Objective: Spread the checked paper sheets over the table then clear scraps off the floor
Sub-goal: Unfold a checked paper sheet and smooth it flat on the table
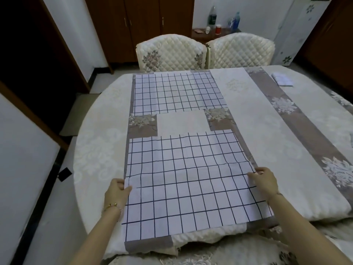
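The left hand (117,190) pinches the left edge of the near checked sheet (187,180), thumb on top. The sheet lies flat on the worktop (254,131) between both hands. The right hand (265,181) grips its right edge. A second checked sheet (175,92) lies flat well beyond the hands, and a folded checked sheet (282,79) far beyond the right hand.

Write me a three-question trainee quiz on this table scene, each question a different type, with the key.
1. True or false: the left hand and the right hand both hold edges of the near checked sheet.
2. How many checked sheets lie unfolded on the table? A one, B two, C four.
3. Fill in: a folded checked sheet lies on the table's far ____ side.
Key: 1 true; 2 B; 3 right.
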Demonstrator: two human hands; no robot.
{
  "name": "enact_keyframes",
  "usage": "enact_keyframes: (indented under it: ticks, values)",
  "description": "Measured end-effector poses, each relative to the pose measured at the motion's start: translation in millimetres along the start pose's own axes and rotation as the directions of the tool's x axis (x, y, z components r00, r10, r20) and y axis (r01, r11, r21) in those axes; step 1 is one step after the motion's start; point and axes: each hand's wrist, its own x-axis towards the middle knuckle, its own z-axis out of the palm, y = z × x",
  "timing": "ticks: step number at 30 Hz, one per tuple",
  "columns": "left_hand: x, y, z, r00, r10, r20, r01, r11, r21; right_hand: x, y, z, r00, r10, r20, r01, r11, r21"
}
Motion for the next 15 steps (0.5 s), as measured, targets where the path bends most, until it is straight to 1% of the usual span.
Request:
enact_keyframes:
  ticks: [1, 2, 3, 4, 5, 6, 7, 8, 9, 10, 11, 13, 15]
  values:
    - [-1.3, -1.4, 1.9, 0.999, 0.042, -0.028, -0.04, 0.997, 0.061, -2.6, -1.9, 0.9, 1.0, -0.018, -0.008, 0.018, 0.999, -0.031]
    - [-3.8, -2.0, 3.9, 0.992, 0.106, -0.069, -0.095, 0.983, 0.154, -5.8, -3.8, 2.1, 0.997, -0.07, -0.041, 0.066, 0.993, -0.093]
    - [-7.3, -2.4, 6.9, 0.976, 0.193, -0.102, -0.161, 0.952, 0.26, -9.7, -5.6, 3.8, 0.984, -0.155, -0.085, 0.137, 0.973, -0.186]
    - [-11.6, -1.6, 11.8, 0.95, 0.293, -0.107, -0.241, 0.907, 0.344, -14.1, -6.7, 6.8, 0.96, -0.259, -0.109, 0.219, 0.932, -0.288]
    - [-16.9, -0.2, 18.2, 0.92, 0.388, -0.062, -0.334, 0.855, 0.396, -20.1, -6.5, 11.1, 0.924, -0.367, -0.105, 0.308, 0.88, -0.361]
    - [-24.5, 2.2, 26.6, 0.883, 0.47, 0.013, -0.433, 0.802, 0.413, -27.2, -5.6, 16.6, 0.886, -0.461, -0.061, 0.403, 0.826, -0.393]
    - [-33.3, 3.4, 35.8, 0.831, 0.546, 0.103, -0.533, 0.73, 0.429, -35.4, -2.6, 24.1, 0.841, -0.541, 0.007, 0.495, 0.765, -0.412]
    - [-41.9, 2.1, 45.6, 0.77, 0.602, 0.212, -0.623, 0.638, 0.453, -44.4, 1.9, 32.5, 0.786, -0.613, 0.079, 0.582, 0.69, -0.43]
    - [-49.1, -2.1, 55.8, 0.72, 0.608, 0.336, -0.688, 0.56, 0.462, -52.0, 8.2, 40.5, 0.736, -0.661, 0.148, 0.645, 0.619, -0.447]
    - [-54.4, -7.1, 64.3, 0.686, 0.581, 0.437, -0.723, 0.485, 0.492, -59.0, 13.3, 46.7, 0.702, -0.678, 0.216, 0.686, 0.565, -0.458]
    - [-58.3, -10.1, 69.5, 0.683, 0.531, 0.501, -0.727, 0.427, 0.538, -61.8, 18.6, 50.9, 0.698, -0.656, 0.289, 0.701, 0.542, -0.463]
    - [-59.6, -19.7, 75.1, 0.694, 0.445, 0.565, -0.718, 0.372, 0.588, -62.1, 26.1, 52.6, 0.724, -0.551, 0.415, 0.689, 0.548, -0.474]
    - [-58.4, -22.7, 72.0, 0.716, 0.38, 0.585, -0.697, 0.354, 0.623, -58.3, 28.1, 50.8, 0.721, -0.535, 0.44, 0.692, 0.537, -0.482]
